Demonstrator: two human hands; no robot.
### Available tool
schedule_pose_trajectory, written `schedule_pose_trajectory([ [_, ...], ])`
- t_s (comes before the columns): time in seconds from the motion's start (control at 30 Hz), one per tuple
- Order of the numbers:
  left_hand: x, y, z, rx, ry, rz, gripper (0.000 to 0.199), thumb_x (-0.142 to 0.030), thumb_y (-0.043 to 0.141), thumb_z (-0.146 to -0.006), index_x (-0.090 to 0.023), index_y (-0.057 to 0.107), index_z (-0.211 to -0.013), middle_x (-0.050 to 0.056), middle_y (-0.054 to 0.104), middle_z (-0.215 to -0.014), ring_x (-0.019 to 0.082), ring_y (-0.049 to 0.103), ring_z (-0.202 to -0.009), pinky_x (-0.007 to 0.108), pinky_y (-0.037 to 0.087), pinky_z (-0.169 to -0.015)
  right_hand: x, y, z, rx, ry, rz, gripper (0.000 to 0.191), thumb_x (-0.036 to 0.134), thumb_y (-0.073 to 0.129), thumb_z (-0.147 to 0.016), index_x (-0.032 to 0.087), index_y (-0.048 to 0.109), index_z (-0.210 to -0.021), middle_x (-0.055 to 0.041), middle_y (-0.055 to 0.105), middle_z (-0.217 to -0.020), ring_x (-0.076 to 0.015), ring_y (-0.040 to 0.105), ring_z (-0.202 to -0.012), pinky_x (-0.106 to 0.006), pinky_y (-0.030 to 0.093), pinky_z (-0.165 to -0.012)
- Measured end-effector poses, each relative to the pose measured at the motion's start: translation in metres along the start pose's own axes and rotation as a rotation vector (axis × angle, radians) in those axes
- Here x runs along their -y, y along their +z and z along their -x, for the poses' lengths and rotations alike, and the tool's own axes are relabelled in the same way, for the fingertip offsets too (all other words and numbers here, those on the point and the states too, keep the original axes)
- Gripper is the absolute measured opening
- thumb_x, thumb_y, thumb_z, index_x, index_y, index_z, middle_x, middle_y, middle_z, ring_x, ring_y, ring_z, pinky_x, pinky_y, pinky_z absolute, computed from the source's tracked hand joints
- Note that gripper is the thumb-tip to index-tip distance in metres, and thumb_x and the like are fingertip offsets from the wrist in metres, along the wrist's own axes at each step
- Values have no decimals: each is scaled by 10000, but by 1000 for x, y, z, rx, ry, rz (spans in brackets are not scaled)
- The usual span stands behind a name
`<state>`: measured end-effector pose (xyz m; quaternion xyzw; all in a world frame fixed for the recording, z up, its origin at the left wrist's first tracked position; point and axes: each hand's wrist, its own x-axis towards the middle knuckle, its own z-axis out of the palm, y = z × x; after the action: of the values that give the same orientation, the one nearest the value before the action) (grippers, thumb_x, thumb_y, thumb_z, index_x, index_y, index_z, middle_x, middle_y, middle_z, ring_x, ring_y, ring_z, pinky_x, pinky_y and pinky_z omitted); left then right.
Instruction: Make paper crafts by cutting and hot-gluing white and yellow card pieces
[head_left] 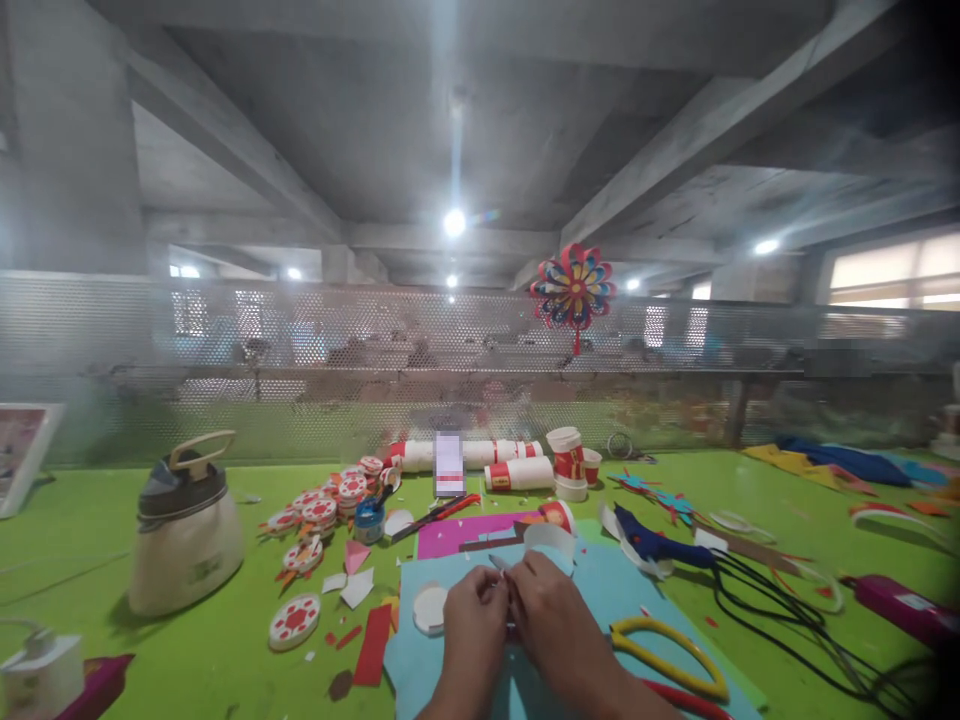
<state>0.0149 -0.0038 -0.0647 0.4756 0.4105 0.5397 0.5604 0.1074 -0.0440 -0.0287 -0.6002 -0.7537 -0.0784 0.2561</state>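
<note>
Yellow-handled scissors (619, 634), apparently, lie partly hidden by the right hand (546, 605).

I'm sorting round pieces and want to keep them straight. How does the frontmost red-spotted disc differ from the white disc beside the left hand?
The red-spotted disc has red shapes on its face; the white disc looks plain. The red-spotted disc lies on the green table, the white disc on light-blue paper. Both are round and lie flat.
</note>
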Motion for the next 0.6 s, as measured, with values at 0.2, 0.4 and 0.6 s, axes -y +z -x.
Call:
schedule_pose_trajectory([
  [0.2,-7,-1,4,-6,14,-19,164,-331,665,-558,-178,614,-527,16,571,-486,163,511,-481,247,409,-436,-4,5,3,-13,-30,18,201,23,486,-841,133,653,-822,-89,612,-849,-209,567,-783,-293,430,-720],
  [0.4,-5,-4,4,17,-29,-1,241,-387,659,-585,-149,657,-546,35,573,-501,151,493,-486,241,399,-463,-4,2,5,3,-41,76,216,22,474,-853,130,654,-803,-87,617,-828,-199,572,-759,-286,432,-678],
  [0.6,4,-7,-4,-6,-50,27,268,-377,730,-489,-128,680,-574,43,606,-536,142,504,-514,222,387,-476,-2,3,4,17,-31,-8,192,18,500,-839,118,661,-812,-92,619,-858,-189,567,-757,-278,442,-685],
])
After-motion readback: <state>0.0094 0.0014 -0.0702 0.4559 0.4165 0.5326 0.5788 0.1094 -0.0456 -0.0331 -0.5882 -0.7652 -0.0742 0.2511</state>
